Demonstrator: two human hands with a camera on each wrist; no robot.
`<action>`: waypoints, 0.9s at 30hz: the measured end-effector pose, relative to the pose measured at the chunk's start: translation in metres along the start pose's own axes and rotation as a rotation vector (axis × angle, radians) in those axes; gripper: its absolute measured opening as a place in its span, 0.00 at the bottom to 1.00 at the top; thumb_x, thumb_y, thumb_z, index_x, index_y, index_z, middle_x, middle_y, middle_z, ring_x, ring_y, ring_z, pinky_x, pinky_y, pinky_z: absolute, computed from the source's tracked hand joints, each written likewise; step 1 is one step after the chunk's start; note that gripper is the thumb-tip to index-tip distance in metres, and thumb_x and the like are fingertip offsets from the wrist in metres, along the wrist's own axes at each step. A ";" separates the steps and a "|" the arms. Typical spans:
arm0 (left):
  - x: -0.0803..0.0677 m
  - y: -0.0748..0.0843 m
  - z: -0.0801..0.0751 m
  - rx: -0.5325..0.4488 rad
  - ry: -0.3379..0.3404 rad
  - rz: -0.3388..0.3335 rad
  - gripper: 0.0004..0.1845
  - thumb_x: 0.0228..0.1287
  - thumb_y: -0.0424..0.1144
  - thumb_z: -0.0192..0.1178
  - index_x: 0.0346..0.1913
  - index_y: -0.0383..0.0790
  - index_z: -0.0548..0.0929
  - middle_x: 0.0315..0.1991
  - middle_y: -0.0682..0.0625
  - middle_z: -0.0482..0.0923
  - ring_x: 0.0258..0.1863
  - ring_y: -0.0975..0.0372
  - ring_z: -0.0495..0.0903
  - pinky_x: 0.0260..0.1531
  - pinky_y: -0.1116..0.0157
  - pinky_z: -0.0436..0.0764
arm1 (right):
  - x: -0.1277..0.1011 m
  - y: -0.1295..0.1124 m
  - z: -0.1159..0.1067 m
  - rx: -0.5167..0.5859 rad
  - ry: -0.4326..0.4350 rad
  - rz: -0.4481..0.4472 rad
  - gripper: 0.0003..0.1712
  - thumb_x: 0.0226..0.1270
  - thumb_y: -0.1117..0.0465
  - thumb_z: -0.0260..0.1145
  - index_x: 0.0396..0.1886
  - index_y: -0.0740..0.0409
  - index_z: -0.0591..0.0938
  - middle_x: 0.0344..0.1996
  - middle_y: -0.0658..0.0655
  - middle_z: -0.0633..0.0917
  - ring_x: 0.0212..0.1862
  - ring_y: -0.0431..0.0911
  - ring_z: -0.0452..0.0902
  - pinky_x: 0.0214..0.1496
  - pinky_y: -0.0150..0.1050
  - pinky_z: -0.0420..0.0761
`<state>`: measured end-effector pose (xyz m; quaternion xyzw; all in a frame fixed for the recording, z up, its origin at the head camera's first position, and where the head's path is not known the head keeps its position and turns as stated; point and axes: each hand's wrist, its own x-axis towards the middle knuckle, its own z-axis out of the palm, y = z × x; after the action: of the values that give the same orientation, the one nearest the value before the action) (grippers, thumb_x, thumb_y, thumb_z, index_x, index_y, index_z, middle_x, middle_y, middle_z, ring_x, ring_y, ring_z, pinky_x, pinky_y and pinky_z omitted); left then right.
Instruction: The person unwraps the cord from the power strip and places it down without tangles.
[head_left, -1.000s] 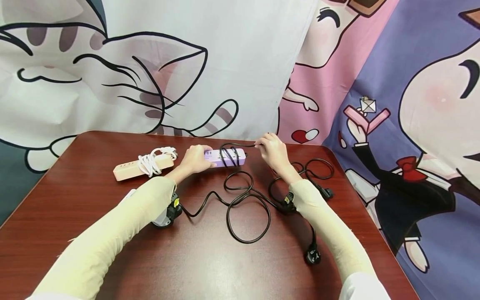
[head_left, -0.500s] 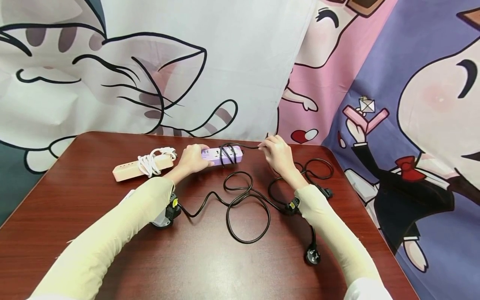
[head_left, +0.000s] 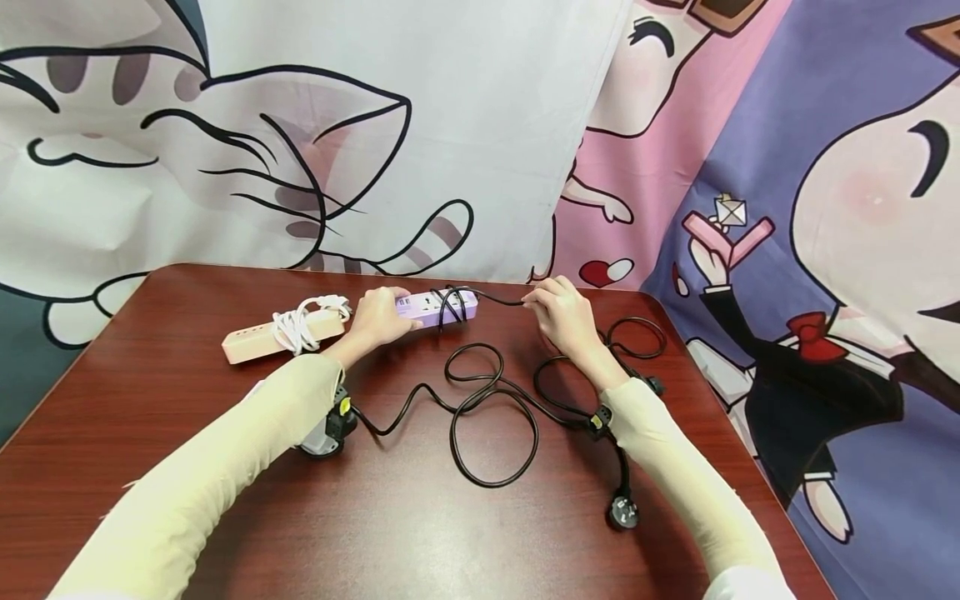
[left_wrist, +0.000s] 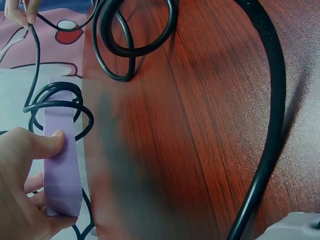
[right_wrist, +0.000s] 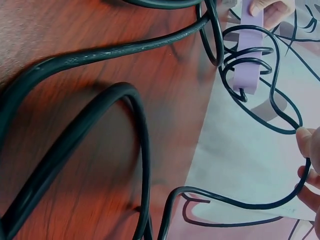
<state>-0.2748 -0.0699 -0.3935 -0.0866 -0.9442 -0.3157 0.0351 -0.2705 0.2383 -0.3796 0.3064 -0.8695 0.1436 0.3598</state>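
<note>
A purple power strip [head_left: 420,309] is held up near the table's back edge, with several turns of its black cord [right_wrist: 252,61] looped loosely around its right half. My left hand [head_left: 378,317] grips the strip's left end, its thumb [left_wrist: 56,142] on the side facing the left wrist camera. To the right, my right hand [head_left: 562,315] pinches the black cord [head_left: 498,300] between thumb and fingers. A stretch of cord runs from that pinch to the loops on the strip. Only part of the right hand shows in the right wrist view.
A peach power strip [head_left: 251,340] with a white cord [head_left: 297,331] wound on it lies at left. Under my left forearm sits a grey-white object [head_left: 322,440], mostly hidden. Black cord [head_left: 495,483] sprawls mid-table, with a black plug [head_left: 622,512] at right. A printed curtain [head_left: 510,125] hangs behind.
My left hand and the purple strip have shifted slightly left. The right hand has moved right and a little lower, drawing the cord away from the strip.
</note>
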 end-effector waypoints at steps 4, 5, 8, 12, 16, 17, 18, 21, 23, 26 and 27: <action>-0.001 0.000 -0.003 0.003 0.005 -0.010 0.30 0.50 0.43 0.71 0.57 0.33 0.79 0.50 0.36 0.81 0.45 0.46 0.80 0.46 0.53 0.75 | -0.002 -0.001 -0.003 -0.017 -0.001 -0.035 0.03 0.56 0.65 0.71 0.30 0.54 0.87 0.30 0.52 0.85 0.37 0.49 0.76 0.35 0.43 0.79; -0.001 0.000 -0.003 0.004 0.006 -0.013 0.30 0.50 0.43 0.71 0.57 0.33 0.79 0.51 0.36 0.81 0.45 0.46 0.80 0.47 0.53 0.75 | -0.002 -0.002 -0.004 -0.020 -0.002 -0.043 0.03 0.57 0.65 0.70 0.30 0.54 0.87 0.30 0.51 0.85 0.37 0.48 0.76 0.35 0.43 0.79; -0.001 -0.001 -0.004 0.002 0.010 -0.022 0.31 0.50 0.43 0.71 0.57 0.34 0.78 0.51 0.36 0.81 0.46 0.46 0.80 0.47 0.52 0.75 | -0.004 -0.002 -0.006 -0.029 -0.013 -0.062 0.03 0.59 0.64 0.69 0.30 0.54 0.87 0.30 0.51 0.85 0.38 0.48 0.76 0.35 0.43 0.80; -0.001 -0.003 -0.005 0.008 0.020 -0.026 0.31 0.50 0.44 0.71 0.58 0.34 0.79 0.51 0.36 0.81 0.46 0.45 0.80 0.46 0.52 0.75 | -0.008 -0.001 -0.008 -0.043 -0.045 -0.085 0.03 0.61 0.63 0.67 0.31 0.54 0.87 0.31 0.51 0.85 0.39 0.48 0.76 0.35 0.43 0.80; 0.000 -0.006 -0.004 0.021 0.027 -0.018 0.32 0.49 0.44 0.71 0.58 0.35 0.78 0.51 0.36 0.81 0.45 0.45 0.80 0.45 0.51 0.75 | -0.010 0.000 -0.010 -0.048 -0.060 -0.123 0.03 0.61 0.64 0.67 0.30 0.55 0.87 0.31 0.52 0.84 0.38 0.48 0.76 0.36 0.42 0.80; 0.001 -0.007 -0.004 0.024 0.028 -0.017 0.32 0.49 0.45 0.71 0.58 0.35 0.78 0.51 0.35 0.81 0.46 0.45 0.80 0.46 0.51 0.75 | -0.010 0.001 -0.010 -0.047 -0.060 -0.133 0.03 0.61 0.65 0.67 0.30 0.56 0.87 0.31 0.52 0.84 0.38 0.48 0.75 0.37 0.42 0.80; 0.001 -0.007 -0.004 0.025 0.031 -0.016 0.32 0.50 0.45 0.71 0.58 0.34 0.78 0.51 0.35 0.80 0.46 0.45 0.80 0.46 0.51 0.75 | -0.010 0.001 -0.010 -0.049 -0.058 -0.146 0.03 0.61 0.66 0.67 0.30 0.56 0.87 0.30 0.52 0.84 0.38 0.48 0.75 0.37 0.42 0.80; 0.001 -0.008 -0.005 0.023 0.036 -0.025 0.33 0.50 0.45 0.71 0.59 0.34 0.77 0.52 0.35 0.80 0.47 0.45 0.80 0.47 0.51 0.74 | -0.012 0.003 -0.011 -0.065 -0.063 -0.171 0.03 0.59 0.67 0.68 0.29 0.56 0.86 0.29 0.53 0.84 0.37 0.49 0.75 0.37 0.41 0.80; 0.000 -0.007 -0.006 0.014 0.037 -0.032 0.32 0.51 0.45 0.71 0.59 0.34 0.77 0.53 0.35 0.80 0.48 0.45 0.79 0.47 0.51 0.74 | -0.013 0.005 -0.010 -0.081 -0.072 -0.179 0.04 0.60 0.67 0.67 0.29 0.56 0.86 0.29 0.53 0.83 0.37 0.49 0.75 0.37 0.41 0.80; 0.000 -0.006 -0.007 0.009 0.037 -0.031 0.32 0.51 0.45 0.71 0.59 0.34 0.77 0.53 0.35 0.80 0.48 0.45 0.78 0.47 0.51 0.73 | -0.016 0.008 -0.010 -0.098 -0.098 -0.174 0.04 0.61 0.66 0.66 0.29 0.56 0.86 0.30 0.53 0.83 0.38 0.49 0.75 0.38 0.40 0.79; 0.000 -0.006 -0.007 0.006 0.037 -0.033 0.32 0.51 0.45 0.71 0.59 0.34 0.77 0.53 0.35 0.80 0.48 0.45 0.78 0.47 0.51 0.73 | -0.016 0.009 -0.010 -0.099 -0.101 -0.174 0.04 0.61 0.67 0.65 0.29 0.56 0.86 0.30 0.53 0.83 0.38 0.49 0.75 0.39 0.40 0.79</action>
<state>-0.2759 -0.0789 -0.3919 -0.0652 -0.9456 -0.3152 0.0478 -0.2619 0.2571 -0.3846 0.3695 -0.8626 0.0529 0.3413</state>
